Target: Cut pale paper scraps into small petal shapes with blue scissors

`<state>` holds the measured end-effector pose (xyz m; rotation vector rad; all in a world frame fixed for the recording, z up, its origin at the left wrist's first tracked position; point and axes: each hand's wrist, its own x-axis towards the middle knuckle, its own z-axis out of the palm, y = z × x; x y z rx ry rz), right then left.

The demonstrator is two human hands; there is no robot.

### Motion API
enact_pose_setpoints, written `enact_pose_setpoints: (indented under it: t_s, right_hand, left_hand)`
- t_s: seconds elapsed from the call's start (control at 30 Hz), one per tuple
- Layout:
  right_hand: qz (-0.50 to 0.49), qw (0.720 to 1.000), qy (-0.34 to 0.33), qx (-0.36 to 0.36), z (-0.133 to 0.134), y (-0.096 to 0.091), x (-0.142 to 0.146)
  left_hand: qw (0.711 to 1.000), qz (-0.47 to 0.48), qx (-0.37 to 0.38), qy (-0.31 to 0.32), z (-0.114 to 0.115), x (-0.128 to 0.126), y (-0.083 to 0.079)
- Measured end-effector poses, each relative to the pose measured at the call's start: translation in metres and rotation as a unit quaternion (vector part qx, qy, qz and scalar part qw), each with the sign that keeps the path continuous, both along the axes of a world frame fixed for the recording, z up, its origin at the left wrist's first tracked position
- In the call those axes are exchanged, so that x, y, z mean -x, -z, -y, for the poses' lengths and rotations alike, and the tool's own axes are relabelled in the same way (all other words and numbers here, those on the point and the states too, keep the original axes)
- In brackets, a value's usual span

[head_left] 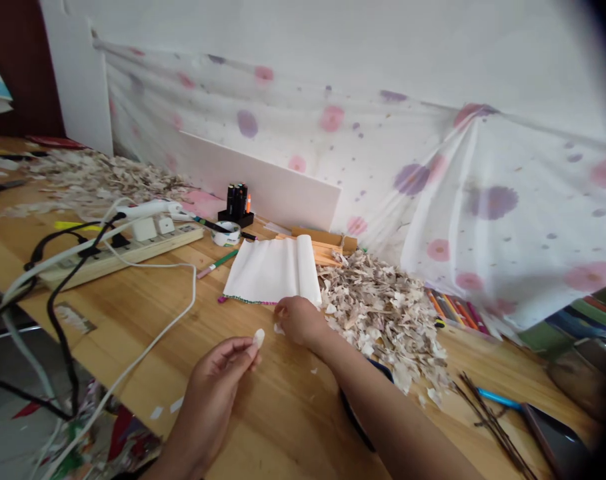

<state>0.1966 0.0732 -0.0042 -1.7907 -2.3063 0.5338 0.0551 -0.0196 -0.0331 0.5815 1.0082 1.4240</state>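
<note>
Between the thumb and forefinger of my left hand (227, 373) is pinched a small whitish flake (259, 337), held up above the table. My right hand (303, 323) reaches to the lower edge of a white sheet (265, 270), whose right side is rolled up. Green and magenta marks run along that edge. The fingers of this hand are curled with the tips pointing down, and I cannot make out what they hold. Another pale flake (279, 328) shows just below them. A heap of dry, pale brown flakes (387, 307) lies right of the sheet.
A power strip (127, 253) with trailing cables takes up the left side. Behind the sheet stand a tape roll (226, 233) and a black marker holder (236, 217). A dark-edged object lies partly under my right forearm. Twigs (490, 420) and a phone (555, 437) lie at right.
</note>
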Motion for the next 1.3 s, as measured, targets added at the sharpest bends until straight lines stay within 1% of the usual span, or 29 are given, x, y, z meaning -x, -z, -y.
enact_pose_setpoints:
  t_s: [0.07,0.17,0.3,0.43,0.57,0.7,0.83,0.97,1.13,1.3]
  right_hand:
    - [0.008,0.999,-0.019,0.039,-0.007,0.003,0.0]
    - [0.002,0.996,-0.046,0.077,-0.008,0.004,-0.003]
    - [-0.014,0.995,-0.061,0.081,-0.005,0.001,-0.007]
    - [-0.011,0.995,-0.056,0.077,0.0,0.002,-0.007]
    - [-0.015,0.998,-0.043,0.052,0.006,0.009,-0.007]
    - [-0.063,0.998,-0.016,0.009,0.015,0.01,-0.009]
    - [-0.146,0.989,0.012,-0.027,0.029,0.0,-0.008]
    - [-0.213,0.976,0.005,-0.047,0.051,-0.016,-0.004]
    - [-0.234,0.968,-0.021,-0.089,0.07,-0.03,0.002]
    - [-0.249,0.962,-0.009,-0.117,0.072,-0.029,0.005]
  left_hand:
    - [1.0,0.005,0.005,-0.002,0.0,0.001,0.001]
    - [1.0,0.005,0.013,-0.007,-0.001,0.002,0.002]
    - [1.0,0.005,0.005,-0.005,0.0,0.003,0.003]
    - [1.0,0.002,0.005,-0.007,0.001,0.003,0.004]
    - [1.0,-0.003,0.006,-0.008,0.002,0.003,0.003]
    - [1.0,-0.02,-0.007,-0.006,0.001,0.002,0.002]
    - [0.999,-0.028,-0.023,-0.013,-0.001,0.001,0.002]
    - [0.999,-0.028,-0.031,-0.018,-0.002,-0.002,0.003]
    - [0.998,-0.043,-0.042,0.004,0.0,-0.008,0.001]
    - [0.997,-0.062,-0.051,-0.003,0.001,-0.012,-0.001]
